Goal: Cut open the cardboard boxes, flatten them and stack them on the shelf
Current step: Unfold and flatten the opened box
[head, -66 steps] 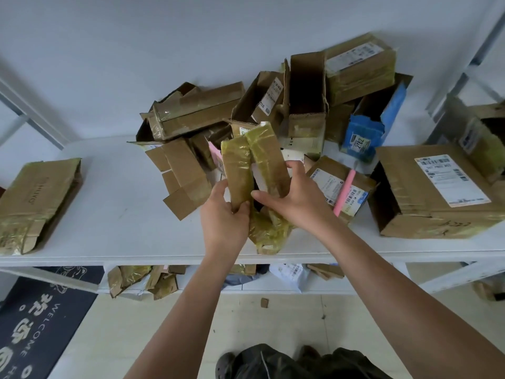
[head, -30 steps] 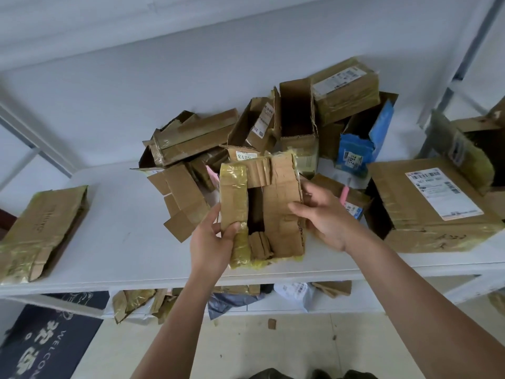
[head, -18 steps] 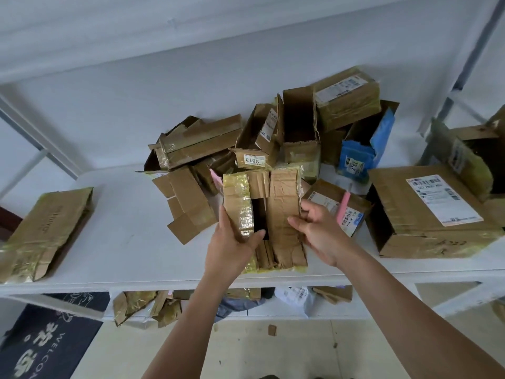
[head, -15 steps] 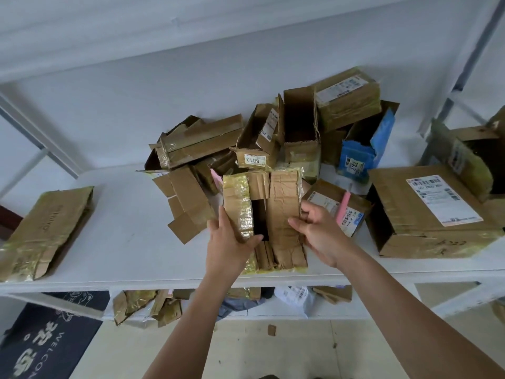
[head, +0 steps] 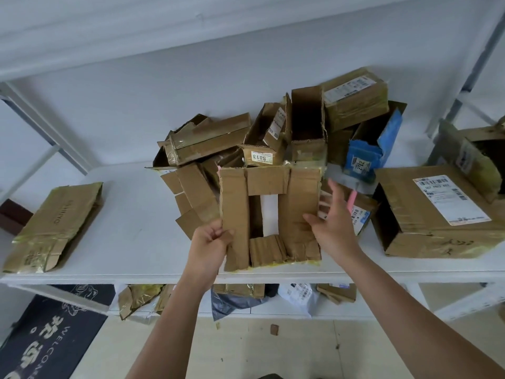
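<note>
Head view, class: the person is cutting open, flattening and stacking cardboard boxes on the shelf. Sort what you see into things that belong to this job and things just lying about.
Belongs to the job:
- opened-out box, gripped by left hand
- right hand, open beside it
- unflattened pile
- big labelled box
- flattened box
- shelf

Lying about:
- welcome mat
- mailer bags

Opened-out box (head: pixel 297 214) sits betw. your hands, on the shelf (head: pixel 131 242) front edge; your left hand (head: pixel 211 243) grips its left flap, your right hand (head: pixel 332 228) is at its right side. Behind it: pile of cut boxes (head: pixel 273 138). Far left of your left hand: flattened box (head: pixel 54 228). Right of your right hand: large labelled box (head: pixel 437 214). Below shelf, left: doormat (head: pixel 46 337).
</note>
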Demonstrator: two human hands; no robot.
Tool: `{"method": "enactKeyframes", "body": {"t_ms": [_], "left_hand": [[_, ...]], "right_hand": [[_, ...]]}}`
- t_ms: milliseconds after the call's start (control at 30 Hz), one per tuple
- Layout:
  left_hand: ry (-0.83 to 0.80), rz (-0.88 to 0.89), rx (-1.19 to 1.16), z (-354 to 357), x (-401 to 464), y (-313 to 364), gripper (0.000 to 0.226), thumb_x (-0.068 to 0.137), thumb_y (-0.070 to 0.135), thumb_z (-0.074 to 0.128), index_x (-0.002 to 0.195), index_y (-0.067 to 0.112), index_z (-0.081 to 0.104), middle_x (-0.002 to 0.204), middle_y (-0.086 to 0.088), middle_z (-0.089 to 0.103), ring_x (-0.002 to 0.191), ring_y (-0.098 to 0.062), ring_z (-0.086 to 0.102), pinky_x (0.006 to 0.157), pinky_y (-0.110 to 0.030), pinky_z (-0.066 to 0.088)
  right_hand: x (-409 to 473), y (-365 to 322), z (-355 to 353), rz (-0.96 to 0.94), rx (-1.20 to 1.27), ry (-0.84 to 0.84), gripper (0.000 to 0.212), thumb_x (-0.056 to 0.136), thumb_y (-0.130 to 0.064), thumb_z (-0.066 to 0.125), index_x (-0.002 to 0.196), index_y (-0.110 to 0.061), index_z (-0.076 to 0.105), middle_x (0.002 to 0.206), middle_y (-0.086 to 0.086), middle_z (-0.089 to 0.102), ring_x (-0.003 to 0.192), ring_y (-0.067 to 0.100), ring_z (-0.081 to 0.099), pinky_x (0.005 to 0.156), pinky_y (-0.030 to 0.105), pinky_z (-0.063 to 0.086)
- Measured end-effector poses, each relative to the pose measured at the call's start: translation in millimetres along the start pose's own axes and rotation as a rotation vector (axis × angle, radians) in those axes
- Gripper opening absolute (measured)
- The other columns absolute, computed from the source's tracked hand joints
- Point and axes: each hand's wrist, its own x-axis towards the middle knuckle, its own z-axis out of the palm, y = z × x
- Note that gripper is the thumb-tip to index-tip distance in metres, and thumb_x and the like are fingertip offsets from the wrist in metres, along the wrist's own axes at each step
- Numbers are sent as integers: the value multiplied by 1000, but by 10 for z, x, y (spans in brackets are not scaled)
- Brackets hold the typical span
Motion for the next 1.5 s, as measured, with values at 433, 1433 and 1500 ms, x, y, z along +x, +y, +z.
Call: {"method": "enactKeyframes", "body": {"t_ms": [433, 1433, 1500], "left_hand": [[-23, 259, 438, 45, -53, 180, 47, 86, -16, 41, 80, 26, 61, 68, 2, 58, 66, -8, 50, 54, -14, 35], [358, -60, 64, -127, -130, -314, 36, 83, 16, 74, 108, 30, 52, 97, 7, 63, 82, -1, 64, 70, -23, 55], [131, -62, -119, -338, -185, -425, 35, 79, 4, 62, 105, 27, 64, 97, 3, 69, 89, -13, 66, 72, -23, 53]], "right_hand": [[-123, -24, 121, -518, -640, 46, 90, 80, -28, 78, 150, -10, 25, 147, 18, 39, 137, 35, 39, 112, 54, 38], [-220, -299, -90, -315, 53, -251, 40, 102, -28, 43, 63, -16, 41, 46, -11, 37, 44, 3, 37, 45, 13, 27], [-180, -261, -114, -275, 59, -233, 36, 100, -32, 44, 69, -14, 46, 52, -10, 38, 49, 2, 39, 48, 12, 30]]}}
